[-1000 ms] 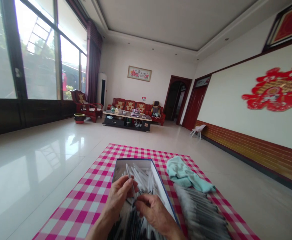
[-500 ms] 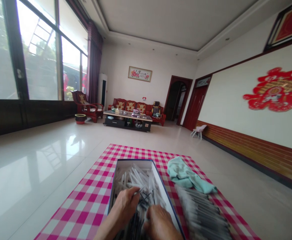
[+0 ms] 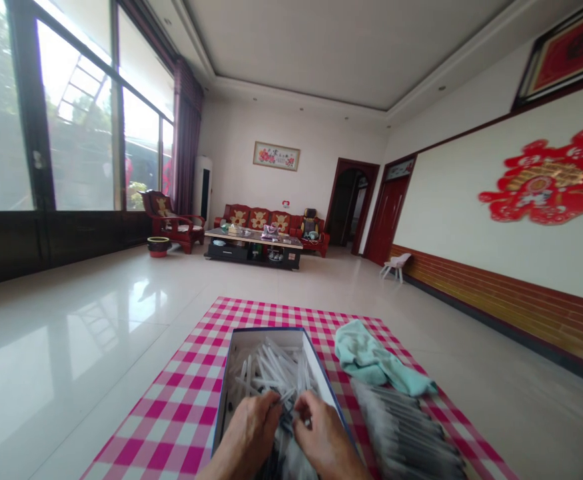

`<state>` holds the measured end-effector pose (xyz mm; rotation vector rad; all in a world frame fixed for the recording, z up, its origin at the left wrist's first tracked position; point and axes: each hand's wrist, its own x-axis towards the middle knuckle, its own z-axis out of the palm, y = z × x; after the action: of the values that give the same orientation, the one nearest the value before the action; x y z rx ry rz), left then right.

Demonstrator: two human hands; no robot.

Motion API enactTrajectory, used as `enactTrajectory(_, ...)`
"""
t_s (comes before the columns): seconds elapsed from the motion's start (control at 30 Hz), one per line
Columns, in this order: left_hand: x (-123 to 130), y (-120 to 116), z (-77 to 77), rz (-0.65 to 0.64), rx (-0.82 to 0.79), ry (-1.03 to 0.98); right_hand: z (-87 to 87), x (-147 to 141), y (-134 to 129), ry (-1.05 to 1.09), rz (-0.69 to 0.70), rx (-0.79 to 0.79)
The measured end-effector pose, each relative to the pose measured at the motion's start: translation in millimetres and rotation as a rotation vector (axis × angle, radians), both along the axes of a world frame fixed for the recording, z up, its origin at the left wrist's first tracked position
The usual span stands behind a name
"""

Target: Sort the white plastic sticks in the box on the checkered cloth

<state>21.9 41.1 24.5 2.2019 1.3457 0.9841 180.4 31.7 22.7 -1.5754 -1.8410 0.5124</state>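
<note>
Both hands are over an open box (image 3: 326, 377) with a dark blue rim, filled with translucent pen barrels (image 3: 271, 360) and dark thin pieces lower down. My left hand (image 3: 251, 420) is closed, thumb and fingers pinching a slim translucent pen barrel whose end points right. Close by on the right, my right hand (image 3: 324, 430) has its thumb and fingertips curled together near that end; whatever they grip is too small to make out. Outside the box on the right lies a stack of dark-and-clear pens (image 3: 406, 427), side by side.
A pink-and-white checked cloth (image 3: 171, 400) lies under the box. A crumpled mint-green cloth (image 3: 371, 357) rests beyond the pens. Farther off stand a low coffee table (image 3: 251, 250), a wooden sofa (image 3: 258, 217) and a small pale chair (image 3: 396, 267) by the wall.
My right hand has risen from deeper in the box and come up beside the left fingertips. My left hand stays closed in nearly the same place. The view has tilted slightly.
</note>
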Motion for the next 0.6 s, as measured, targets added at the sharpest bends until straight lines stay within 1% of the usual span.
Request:
enactTrajectory(0.1,-0.5,1.2,-9.2,-0.002,0.071,-0.064,4.2,7.5,5.7,0.179,0.023,0.081)
enactTrajectory(0.2,-0.9,3.3,-19.7,0.003,0.131,-0.094,4.6,12.0,7.2,0.299,0.026,0.061)
enactTrajectory(0.3,-1.6,5.0,-25.6,0.005,0.175,-0.104,1.7,14.0,8.4,0.375,0.025,0.029)
enactTrajectory(0.43,-2.6,5.4,-27.0,0.004,0.218,-0.113,0.3,15.6,10.5,0.382,0.031,0.063)
enactTrajectory(0.6,-1.6,3.8,-27.0,-0.004,0.240,-0.107,8.1,14.4,8.7,0.351,0.026,0.104)
